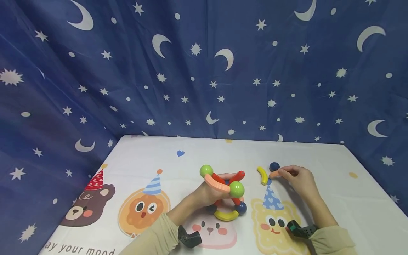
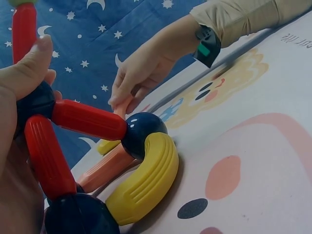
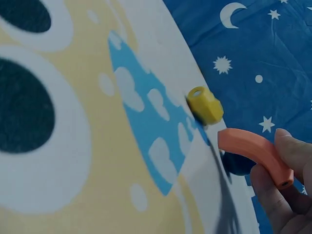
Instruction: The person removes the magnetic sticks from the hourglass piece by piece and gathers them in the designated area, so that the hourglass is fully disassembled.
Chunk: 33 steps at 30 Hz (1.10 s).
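My left hand [image 1: 204, 195] grips a toy frame of balls and rods around its middle. Two green balls [image 1: 237, 189] top it, joined by a curved orange rod [image 1: 216, 183]. Red rods [image 2: 90, 119] run from a dark blue ball by the thumb to lower dark blue balls [image 2: 144, 135], with a curved yellow rod [image 2: 148, 180] linking two of these at the bottom. Between thumb and fingers, my right hand [image 1: 299, 181] pinches a loose curved orange rod [image 3: 256, 151], held above the table in the right wrist view. My palm hides part of the frame.
A loose curved yellow rod [image 1: 262, 175] and a loose dark blue ball [image 1: 274, 166] lie on the table near my right hand. The white tablecloth [image 1: 143, 148] carries cartoon prints. Behind it hangs a blue curtain [image 1: 197, 117] with moons and stars.
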Each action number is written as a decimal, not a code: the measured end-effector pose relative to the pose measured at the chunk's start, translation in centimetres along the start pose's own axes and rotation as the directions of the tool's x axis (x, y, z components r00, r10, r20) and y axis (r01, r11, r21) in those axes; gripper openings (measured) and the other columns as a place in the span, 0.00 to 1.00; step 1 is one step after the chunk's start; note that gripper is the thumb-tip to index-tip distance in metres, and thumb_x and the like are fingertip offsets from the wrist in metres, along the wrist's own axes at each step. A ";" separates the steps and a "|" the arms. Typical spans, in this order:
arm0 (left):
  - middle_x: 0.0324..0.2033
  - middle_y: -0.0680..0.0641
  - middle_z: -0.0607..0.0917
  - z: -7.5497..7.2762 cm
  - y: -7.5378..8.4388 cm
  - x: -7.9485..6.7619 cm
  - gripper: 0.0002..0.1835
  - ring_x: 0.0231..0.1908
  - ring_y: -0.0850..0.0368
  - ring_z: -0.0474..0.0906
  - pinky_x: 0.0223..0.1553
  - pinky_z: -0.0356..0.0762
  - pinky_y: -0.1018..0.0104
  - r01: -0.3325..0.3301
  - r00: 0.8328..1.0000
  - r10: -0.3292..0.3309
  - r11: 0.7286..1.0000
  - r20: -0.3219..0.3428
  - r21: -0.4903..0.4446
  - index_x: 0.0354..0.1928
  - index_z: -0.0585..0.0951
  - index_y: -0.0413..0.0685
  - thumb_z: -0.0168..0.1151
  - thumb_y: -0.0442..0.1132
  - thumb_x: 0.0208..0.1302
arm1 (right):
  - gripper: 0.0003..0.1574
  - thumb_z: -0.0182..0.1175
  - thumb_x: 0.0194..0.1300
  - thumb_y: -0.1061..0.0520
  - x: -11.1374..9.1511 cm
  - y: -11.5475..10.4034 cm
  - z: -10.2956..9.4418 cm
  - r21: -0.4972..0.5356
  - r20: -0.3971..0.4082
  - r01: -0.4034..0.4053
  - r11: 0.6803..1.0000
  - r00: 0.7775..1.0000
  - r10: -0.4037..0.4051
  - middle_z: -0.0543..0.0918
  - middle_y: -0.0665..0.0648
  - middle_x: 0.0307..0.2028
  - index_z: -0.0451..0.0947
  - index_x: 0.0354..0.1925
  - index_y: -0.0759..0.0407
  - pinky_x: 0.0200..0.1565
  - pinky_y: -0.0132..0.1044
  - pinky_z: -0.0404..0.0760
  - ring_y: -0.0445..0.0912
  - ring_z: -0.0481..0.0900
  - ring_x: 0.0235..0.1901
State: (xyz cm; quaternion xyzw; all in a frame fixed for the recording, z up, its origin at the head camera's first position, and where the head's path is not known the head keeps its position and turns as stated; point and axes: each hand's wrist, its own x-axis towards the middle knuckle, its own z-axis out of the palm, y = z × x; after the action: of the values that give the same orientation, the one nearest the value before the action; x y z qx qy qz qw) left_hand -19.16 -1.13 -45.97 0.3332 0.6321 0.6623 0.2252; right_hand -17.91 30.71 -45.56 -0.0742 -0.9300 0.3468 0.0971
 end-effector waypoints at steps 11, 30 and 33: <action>0.39 0.30 0.84 -0.1 -0.5 -0.2 0.31 0.40 0.63 0.85 0.44 0.75 0.76 -0.011 1.000 0.011 1.000 -0.012 -0.015 0.64 0.72 0.50 0.67 0.41 0.57 | 0.17 0.66 0.59 0.50 -0.2 0.2 0.3 -0.158 0.125 0.077 0.984 0.991 -0.057 0.85 0.58 0.34 0.83 0.41 0.61 0.33 0.38 0.76 0.49 0.79 0.33; 0.44 0.30 0.83 -0.3 -1.1 -0.1 0.32 0.44 0.66 0.83 0.49 0.74 0.73 -0.115 0.993 0.115 0.993 0.005 -0.018 0.64 0.72 0.46 0.66 0.44 0.57 | 0.17 0.62 0.61 0.56 0.2 -0.4 0.3 -0.208 0.236 0.165 0.964 0.965 -0.114 0.85 0.64 0.41 0.80 0.49 0.61 0.40 0.51 0.81 0.58 0.82 0.40; 0.45 0.30 0.82 -0.3 -1.1 0.0 0.32 0.47 0.65 0.81 0.51 0.74 0.72 -0.140 0.990 0.141 0.990 0.011 -0.023 0.64 0.71 0.44 0.66 0.43 0.57 | 0.23 0.65 0.59 0.53 0.3 -0.5 -0.2 -0.191 0.290 0.163 0.968 0.951 -0.103 0.84 0.64 0.42 0.78 0.51 0.64 0.36 0.46 0.82 0.57 0.82 0.41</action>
State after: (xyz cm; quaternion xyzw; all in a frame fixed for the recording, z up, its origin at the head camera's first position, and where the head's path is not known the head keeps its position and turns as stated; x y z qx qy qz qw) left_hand -19.50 -1.23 -47.02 0.3784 0.5982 0.6815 0.1856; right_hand -18.21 30.58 -45.03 0.0283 -0.9689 0.2449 -0.0196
